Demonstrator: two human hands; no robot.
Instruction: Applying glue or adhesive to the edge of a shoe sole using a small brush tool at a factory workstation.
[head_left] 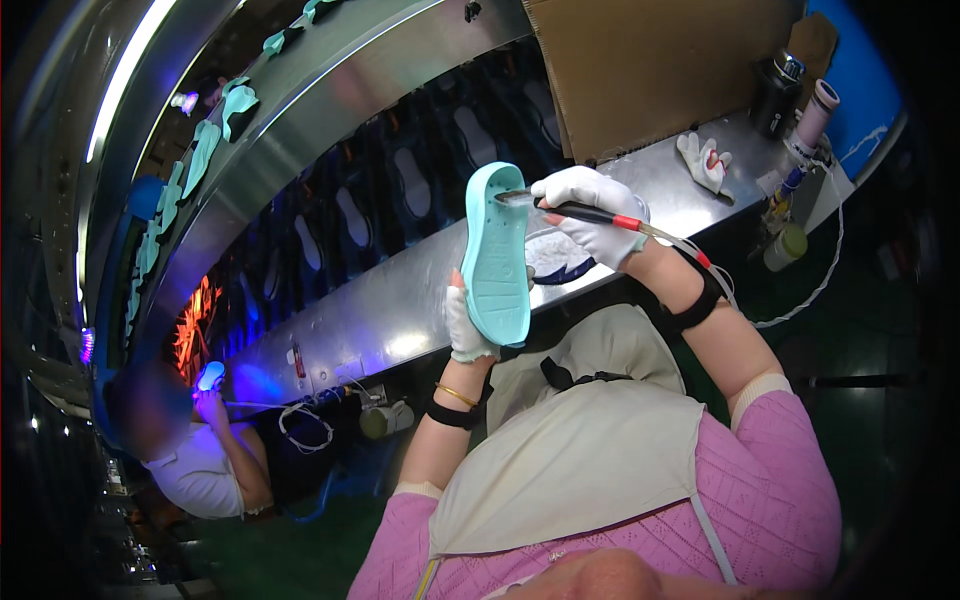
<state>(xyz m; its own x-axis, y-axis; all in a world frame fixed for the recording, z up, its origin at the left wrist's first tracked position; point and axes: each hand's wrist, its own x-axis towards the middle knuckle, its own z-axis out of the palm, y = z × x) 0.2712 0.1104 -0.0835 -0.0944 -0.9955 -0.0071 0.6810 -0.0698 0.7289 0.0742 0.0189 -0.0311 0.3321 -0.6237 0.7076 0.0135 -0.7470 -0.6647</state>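
Observation:
A turquoise shoe sole point(497, 262) stands tilted up in front of me, its inner face toward me. My left hand point(466, 322), in a white glove with bare fingertips, grips it by the lower left edge; some of its fingers are hidden behind the sole. In my right hand point(592, 205), gloved the same way, is a black-handled brush point(600, 216) with red bands and a thin tube trailing from its end. The bristles touch the upper right part of the sole, by the rim. Behind the sole, a shallow dish point(553, 256) with whitish contents is partly covered.
A metal bench point(400, 268) runs across, with dark racks of grey insoles point(412, 183) beyond. Brown cardboard point(660, 70), a black flask point(775, 95), a pink bottle point(815, 115) and a loose white glove point(705, 163) are right. Left, a co-worker point(205, 470) works near a conveyor carrying turquoise pieces point(203, 150).

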